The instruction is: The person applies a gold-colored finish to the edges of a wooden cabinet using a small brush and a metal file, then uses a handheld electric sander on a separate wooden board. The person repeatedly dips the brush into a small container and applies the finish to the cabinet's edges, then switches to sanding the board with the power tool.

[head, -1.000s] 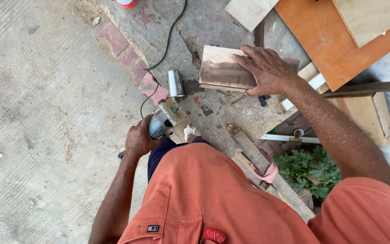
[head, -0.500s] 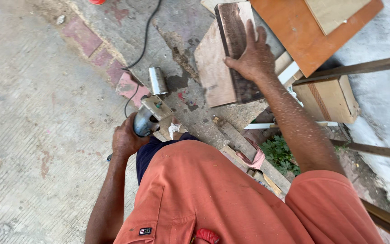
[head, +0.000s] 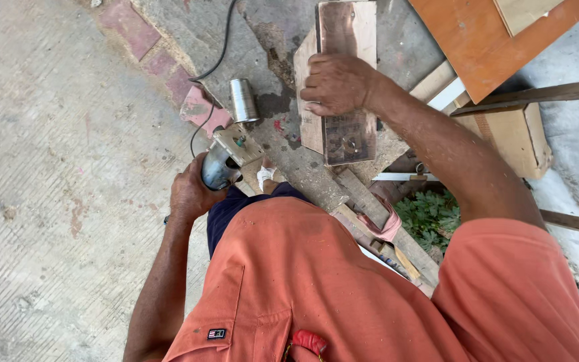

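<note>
Pressing the right hand (head: 335, 84) spread flat on the wooden board (head: 343, 80) steadies it while, beside it, the left hand (head: 192, 191) grips the power tool (head: 226, 161) firmly.

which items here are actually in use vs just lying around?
In use:
- power tool, gripped in left hand
- wood board, pressed flat under right hand
- black cord, running towards the tool

Lying about:
- metal can
- orange panel
- wooden box
- pink cloth
- plant
</note>
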Tool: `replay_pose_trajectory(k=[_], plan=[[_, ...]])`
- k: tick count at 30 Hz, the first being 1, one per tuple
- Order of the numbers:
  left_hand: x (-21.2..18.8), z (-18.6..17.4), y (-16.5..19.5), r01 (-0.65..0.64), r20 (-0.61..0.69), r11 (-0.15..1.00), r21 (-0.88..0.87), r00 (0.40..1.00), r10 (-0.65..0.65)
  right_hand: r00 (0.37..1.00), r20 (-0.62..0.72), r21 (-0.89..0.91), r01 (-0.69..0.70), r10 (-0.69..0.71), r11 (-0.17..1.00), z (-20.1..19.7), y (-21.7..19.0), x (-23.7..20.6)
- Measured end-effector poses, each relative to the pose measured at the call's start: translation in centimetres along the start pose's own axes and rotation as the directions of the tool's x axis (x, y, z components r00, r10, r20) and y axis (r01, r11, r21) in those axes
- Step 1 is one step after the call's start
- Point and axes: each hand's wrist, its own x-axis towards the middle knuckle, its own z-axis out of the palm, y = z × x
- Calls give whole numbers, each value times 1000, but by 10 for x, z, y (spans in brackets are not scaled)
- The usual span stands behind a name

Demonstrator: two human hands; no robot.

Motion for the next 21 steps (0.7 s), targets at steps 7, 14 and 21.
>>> replay_pose_trajectory(k=[7, 14, 21], plan=[[-16, -1, -15, 10, -76, 999, -45, 997, -13, 990, -77, 189, -103, 119, 977, -4, 2, 28], [-23, -20, -8, -4, -23, 998, -68, 1000, 2, 784, 144, 331, -613, 604, 717, -30, -19, -1], [-15, -56, 16, -173, 8, 984, -45, 985, 174, 571, 196, 642, -689, 797, 335, -28, -45, -24]])
